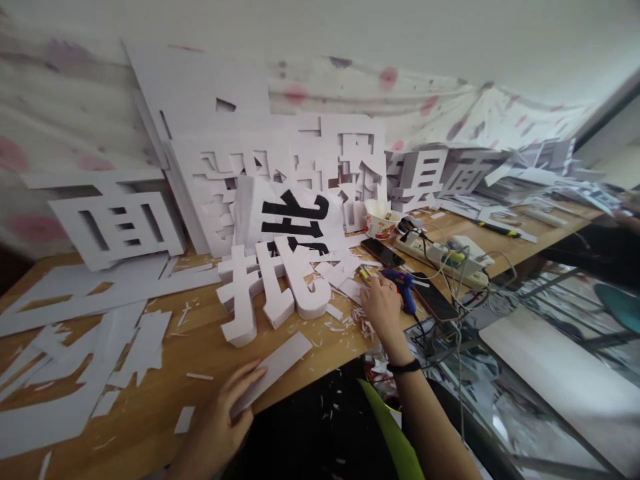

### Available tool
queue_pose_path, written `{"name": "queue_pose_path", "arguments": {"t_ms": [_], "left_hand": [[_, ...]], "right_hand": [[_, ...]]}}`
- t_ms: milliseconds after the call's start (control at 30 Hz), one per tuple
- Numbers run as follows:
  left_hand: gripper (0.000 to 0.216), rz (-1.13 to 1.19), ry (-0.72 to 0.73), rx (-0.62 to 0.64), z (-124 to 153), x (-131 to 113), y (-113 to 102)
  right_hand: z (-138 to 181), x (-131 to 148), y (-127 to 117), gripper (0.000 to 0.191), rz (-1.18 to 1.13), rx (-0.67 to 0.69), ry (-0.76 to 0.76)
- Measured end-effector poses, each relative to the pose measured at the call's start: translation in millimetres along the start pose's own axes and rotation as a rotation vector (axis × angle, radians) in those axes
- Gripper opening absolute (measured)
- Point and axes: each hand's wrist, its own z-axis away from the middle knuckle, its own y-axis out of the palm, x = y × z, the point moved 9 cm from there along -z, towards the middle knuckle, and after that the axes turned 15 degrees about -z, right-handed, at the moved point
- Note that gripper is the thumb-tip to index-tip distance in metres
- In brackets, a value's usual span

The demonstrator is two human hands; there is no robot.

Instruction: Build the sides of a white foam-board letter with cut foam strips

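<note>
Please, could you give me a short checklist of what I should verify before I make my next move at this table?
1. White strip secured: ok, the left hand grips one end.
2. Right hand grip: cannot tell, the fingertips are partly hidden near a small yellow tool.
3. Glue gun close by: ok, it lies beside the right hand.
4. Glue gun heat: cannot tell from the picture.
5. Table free of scraps: not ok, white scraps lie near the right hand.
6. Cords tidy: not ok, they tangle around the power strip.
</note>
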Motion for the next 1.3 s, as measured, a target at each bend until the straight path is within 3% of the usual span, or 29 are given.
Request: {"name": "queue_pose_path", "arguments": {"t_ms": [167,367,567,667,733,833,900,967,1067,1167,1300], "left_hand": [[0.052,-0.007,0.023,0.043,-3.6,-2.8,5.2],[0.055,-0.057,0.029,0.069,-10.0,-0.9,12.8],[0.058,-0.097,0.033,0.070,-17.0,-4.9,15.4],[0.059,-0.106,0.068,0.030,-18.8,-6.2,17.6],[0.055,-0.111,0.099,-0.013,-18.8,-7.0,18.5],[0.044,-0.101,0.109,-0.078,-18.2,-9.0,15.2],[0.038,-0.082,0.099,-0.079,-18.9,-12.6,11.5],[0.036,-0.062,0.085,-0.063,-21.0,-17.4,6.8],[0.037,-0.052,0.033,-0.093,-24.9,-19.6,-4.2],[0.038,-0.068,-0.067,-0.142,-25.6,-12.1,-14.4],[0.038,-0.121,-0.162,-0.143,-19.8,-1.1,-24.2]], "right_hand": [[-16.4,-14.5,1.6,0.030,0.083,0.003,0.124],[-24.4,-15.8,-7.7,0.021,0.044,-0.019,0.089],[-4.5,-19.7,-41.1,0.031,-0.135,-0.102,0.079],[23.1,-20.0,-76.1,0.040,-0.360,-0.223,0.095],[46.0,-29.6,-88.1,0.050,-0.939,-0.326,0.184],[72.7,-16.4,-51.8,0.053,-1.593,-0.039,0.393],[91.0,4.0,-24.8,0.049,-1.832,0.194,0.506],[105.6,19.1,-8.0,0.037,-1.976,0.313,0.569],[121.0,26.5,0.2,0.024,-2.026,0.363,0.621],[136.6,26.4,-4.4,0.029,-1.926,0.493,0.650],[153.8,35.0,-21.7,0.036,-1.811,0.728,0.478]]}}
